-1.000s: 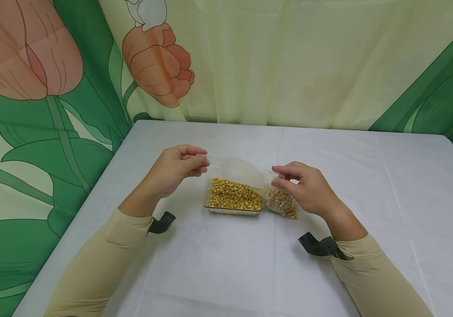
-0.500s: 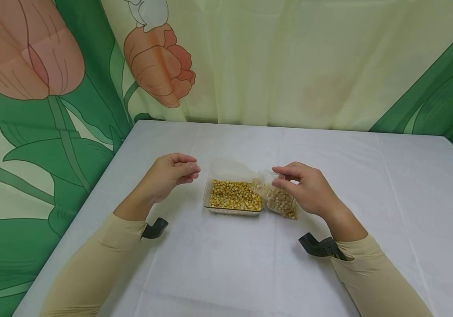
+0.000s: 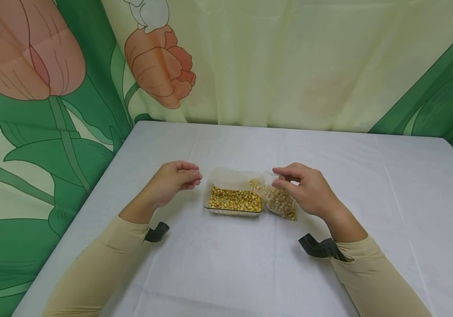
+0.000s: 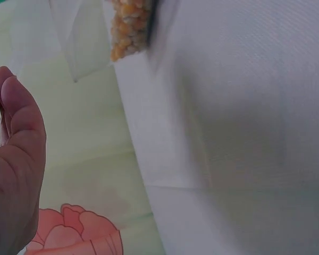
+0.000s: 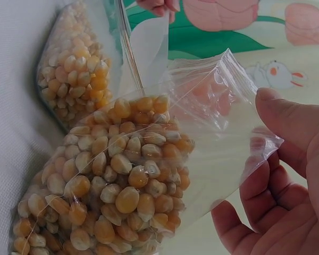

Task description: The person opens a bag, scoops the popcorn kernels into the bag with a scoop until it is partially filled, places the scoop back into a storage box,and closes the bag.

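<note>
My left hand [image 3: 173, 180] is at the left of a clear box [image 3: 234, 213] of yellow corn kernels [image 3: 234, 200]. Its thumb and fingertips pinch the clear end of a thin translucent plastic sheet [image 3: 228, 177], which hangs over the back of the box. In the right wrist view the sheet [image 5: 150, 50] shows a curved edge. Opposite, my right hand [image 3: 307, 188] pinches the upper edge of a clear zip bag [image 3: 281, 202] between thumb and fingers. The bag leans against the box's right side, its lower part full of corn. Several kernels [image 3: 255, 184] show near its mouth.
A white cloth [image 3: 234, 273] covers the table. Behind it hangs a curtain [image 3: 282, 66] with large flowers and leaves. A black bracket [image 3: 157, 232] sticks out from the left sleeve, another bracket [image 3: 317, 245] from the right one.
The left hand moved back from the bag toward the left and lower. The sheet came away from the bag mouth and now overlaps the rear corn in the box. The right hand stayed still.
</note>
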`<state>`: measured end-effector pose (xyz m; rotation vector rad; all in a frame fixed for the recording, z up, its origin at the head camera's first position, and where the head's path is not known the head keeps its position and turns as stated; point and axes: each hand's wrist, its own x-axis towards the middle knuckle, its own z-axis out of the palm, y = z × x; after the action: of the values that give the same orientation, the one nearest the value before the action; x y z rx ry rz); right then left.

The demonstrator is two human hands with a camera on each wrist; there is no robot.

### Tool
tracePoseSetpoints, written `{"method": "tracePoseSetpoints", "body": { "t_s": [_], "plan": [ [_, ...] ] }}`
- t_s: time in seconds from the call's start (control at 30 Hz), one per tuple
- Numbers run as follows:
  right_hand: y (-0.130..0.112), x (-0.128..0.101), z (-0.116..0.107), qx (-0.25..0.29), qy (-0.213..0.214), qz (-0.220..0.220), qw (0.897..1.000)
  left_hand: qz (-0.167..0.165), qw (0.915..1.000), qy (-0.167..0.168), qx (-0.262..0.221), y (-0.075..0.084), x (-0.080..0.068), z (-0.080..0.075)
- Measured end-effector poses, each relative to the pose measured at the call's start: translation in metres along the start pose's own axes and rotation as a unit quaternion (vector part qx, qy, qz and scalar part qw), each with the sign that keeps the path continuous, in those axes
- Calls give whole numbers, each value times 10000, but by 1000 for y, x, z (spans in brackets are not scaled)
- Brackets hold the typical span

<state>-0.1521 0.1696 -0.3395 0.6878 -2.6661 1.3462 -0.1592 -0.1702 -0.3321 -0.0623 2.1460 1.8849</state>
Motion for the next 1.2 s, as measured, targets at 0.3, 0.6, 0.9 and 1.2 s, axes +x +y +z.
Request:
{"method": "tracePoseSetpoints", "body": {
  "t_s": [0.3,0.6,0.9,1.2],
  "plan": [
    [-2,-1,0,123,34,48,9999,-325,9970,116,689,-5,4,0],
    [-2,-1,0,193,20,76,9998,-566,9905,41,1253,-10,6,-1],
    [1,-1,1,165,65,36,9998,-587,9891,-60,1352,-16,7,-3],
    [-2,-1,0,180,21,124,9998,-640,9871,5,1467,-17,8,-4]
  ]
}}
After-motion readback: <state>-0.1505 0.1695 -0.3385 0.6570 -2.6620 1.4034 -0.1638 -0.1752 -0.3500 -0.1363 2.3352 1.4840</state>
